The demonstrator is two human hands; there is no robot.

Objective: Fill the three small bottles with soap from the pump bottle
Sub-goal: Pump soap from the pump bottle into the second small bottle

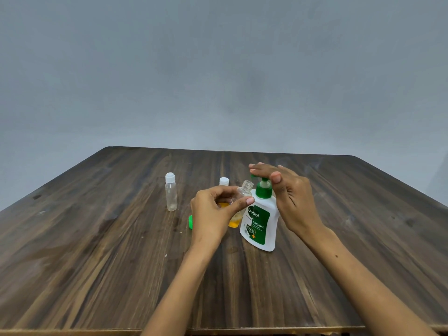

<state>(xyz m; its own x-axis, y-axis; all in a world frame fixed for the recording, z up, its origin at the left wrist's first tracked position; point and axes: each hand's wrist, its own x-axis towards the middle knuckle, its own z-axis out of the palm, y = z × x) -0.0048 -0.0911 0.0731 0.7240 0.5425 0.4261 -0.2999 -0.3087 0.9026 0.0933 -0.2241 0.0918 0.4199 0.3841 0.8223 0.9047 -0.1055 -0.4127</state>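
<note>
An uncapped small bottle [242, 197] is pinched between the thumb and curled fingers of the left hand [213, 212] and held tilted, its open neck brought up just beside the green spout of the pump bottle [261, 221]. Orange soap is seen pooled in the lower end of the held bottle. The right hand [286, 190] is laid over the pump head, with straight fingers resting flat on top of it and the thumb pointing up alongside; nothing is gripped by it. Both forearms are stretched forward from the near edge of the table [97, 263], and the pump bottle is stood upright on the wood near the centre.

A capped clear bottle [171, 192] is stood upright well to the left, apart from the hands. A second capped bottle [224, 181] is largely hidden behind the left hand, so that only its white cap is shown clearly. A green cap [190, 221] is half covered by the left wrist. The pump's nozzle tip is mostly masked by the right fingers.
</note>
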